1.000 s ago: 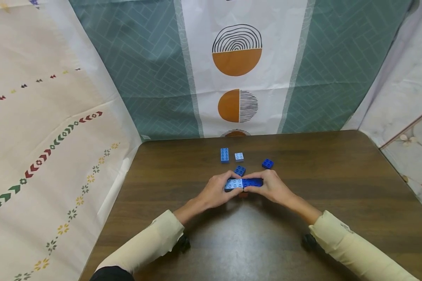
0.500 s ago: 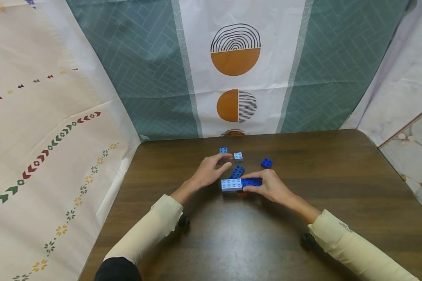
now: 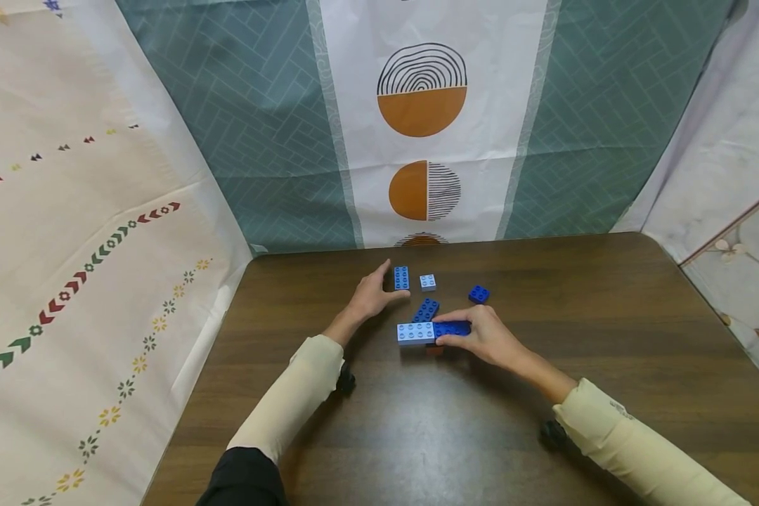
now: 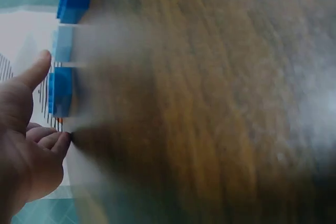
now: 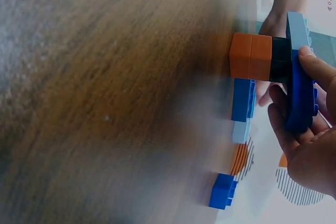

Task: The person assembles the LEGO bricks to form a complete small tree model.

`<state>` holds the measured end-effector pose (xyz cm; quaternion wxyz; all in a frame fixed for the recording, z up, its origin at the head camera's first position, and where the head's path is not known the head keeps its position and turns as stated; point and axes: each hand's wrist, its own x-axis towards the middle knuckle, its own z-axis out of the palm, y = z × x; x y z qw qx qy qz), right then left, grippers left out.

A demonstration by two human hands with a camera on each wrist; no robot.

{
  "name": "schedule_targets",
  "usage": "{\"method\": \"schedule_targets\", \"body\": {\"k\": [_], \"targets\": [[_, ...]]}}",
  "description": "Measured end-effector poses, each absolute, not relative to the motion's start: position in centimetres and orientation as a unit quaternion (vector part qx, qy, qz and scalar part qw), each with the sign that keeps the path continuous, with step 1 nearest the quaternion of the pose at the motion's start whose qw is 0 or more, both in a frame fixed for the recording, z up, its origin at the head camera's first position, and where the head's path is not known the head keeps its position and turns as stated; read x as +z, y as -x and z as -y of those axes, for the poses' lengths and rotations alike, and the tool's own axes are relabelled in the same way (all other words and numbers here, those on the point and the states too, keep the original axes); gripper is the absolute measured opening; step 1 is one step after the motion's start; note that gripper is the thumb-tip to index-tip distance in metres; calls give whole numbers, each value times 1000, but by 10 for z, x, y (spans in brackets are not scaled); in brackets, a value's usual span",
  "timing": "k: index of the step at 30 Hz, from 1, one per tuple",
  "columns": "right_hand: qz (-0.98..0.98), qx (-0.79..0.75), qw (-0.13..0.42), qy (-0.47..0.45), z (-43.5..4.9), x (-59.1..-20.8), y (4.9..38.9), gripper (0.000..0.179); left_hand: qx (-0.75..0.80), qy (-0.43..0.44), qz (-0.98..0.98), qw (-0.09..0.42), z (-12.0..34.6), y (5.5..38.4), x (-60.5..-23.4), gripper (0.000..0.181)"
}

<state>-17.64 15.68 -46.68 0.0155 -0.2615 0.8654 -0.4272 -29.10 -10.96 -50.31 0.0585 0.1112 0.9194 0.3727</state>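
1. Since half a second ago, the left hand [image 3: 373, 294] has swung out to the left side of the mid-blue, eight-stud plastic brick [image 3: 401, 278], uncovering its studs. A second ago it gripped the pale-blue, eight-stud plastic brick [image 3: 415, 334].

2. The left hand is now spread wide and holds nothing: thumb near the mid-blue brick's near end, fingers along its left side. Whether skin touches plastic, I cannot tell.

3. The right hand [image 3: 481, 334] has barely moved. It pinches the dark-blue, studded plastic brick [image 3: 453, 328], thumb on the near side and fingers on the far side.

4. The pale-blue brick lies end to end with that one, just left of the right hand's fingertips. Both sit over a dark plastic block [image 5: 280, 59] on an orange plastic base [image 5: 251, 55].

5. Beyond the right hand lie a slanted blue oblong plastic brick [image 3: 426, 310] and a dark-blue, four-stud plastic brick [image 3: 478, 294]. A pale-blue, four-stud plastic brick [image 3: 427, 282] is right of the left hand.

6. My judgement: the right hand steadies the build while the left reaches for the mid-blue brick, not yet lifted.
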Motion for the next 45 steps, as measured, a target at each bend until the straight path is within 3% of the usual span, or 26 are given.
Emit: {"method": "schedule_targets", "body": {"k": [10,26,45], "targets": [[-866,-429,15,258,-157,-467,174,38,268,-105,-957,31,89,294,-508,95],[-864,-428,4,265,-157,-469,175,38,280,-126,-952,-9,100,286,-505,54],[-868,-429,19,251,-155,-468,175,39,378,-181,-908,-7,124,245,-474,49]]}}
